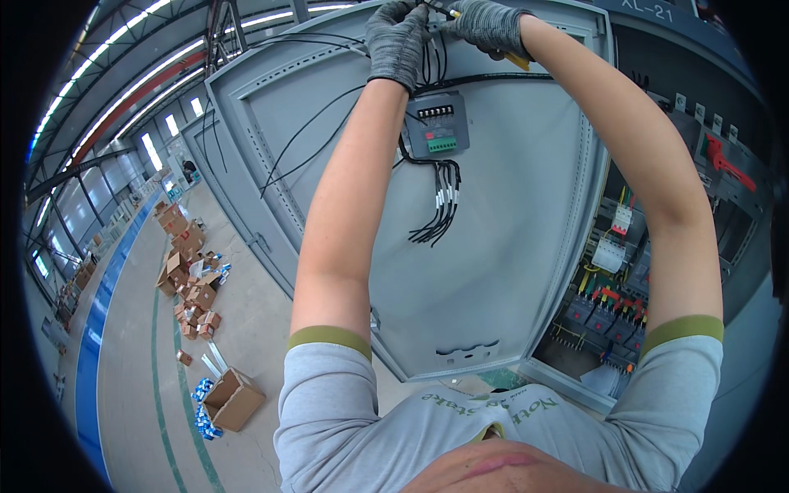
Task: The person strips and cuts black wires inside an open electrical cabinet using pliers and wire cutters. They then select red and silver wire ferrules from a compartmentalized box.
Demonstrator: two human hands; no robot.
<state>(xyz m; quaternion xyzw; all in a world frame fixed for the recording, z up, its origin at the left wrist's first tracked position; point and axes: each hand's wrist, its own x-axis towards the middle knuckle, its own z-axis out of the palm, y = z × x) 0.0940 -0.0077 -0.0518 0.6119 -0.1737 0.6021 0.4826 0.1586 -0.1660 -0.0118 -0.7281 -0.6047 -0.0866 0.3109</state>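
Both my hands wear grey knit gloves and are raised to the top of the grey cabinet door (493,287). My left hand (394,45) is closed, with thin black wires (427,62) at its fingertips. Close on its right, my right hand (491,29) wraps round a yellow-handled hand tool (518,62). The tool's dark tip points toward the left fingertips; its exact kind is hidden by the glove. Below the hands, a grey meter module (437,125) with a green terminal block is fixed to the door. A bundle of black wires with white markers (444,201) hangs under it.
To the right stands the open cabinet with breakers (604,316), coloured wires and a red handle (727,163). More black cables (316,123) droop across the door's left side. Cardboard boxes (234,400) and blue-white packaging (205,411) lie on the floor at left.
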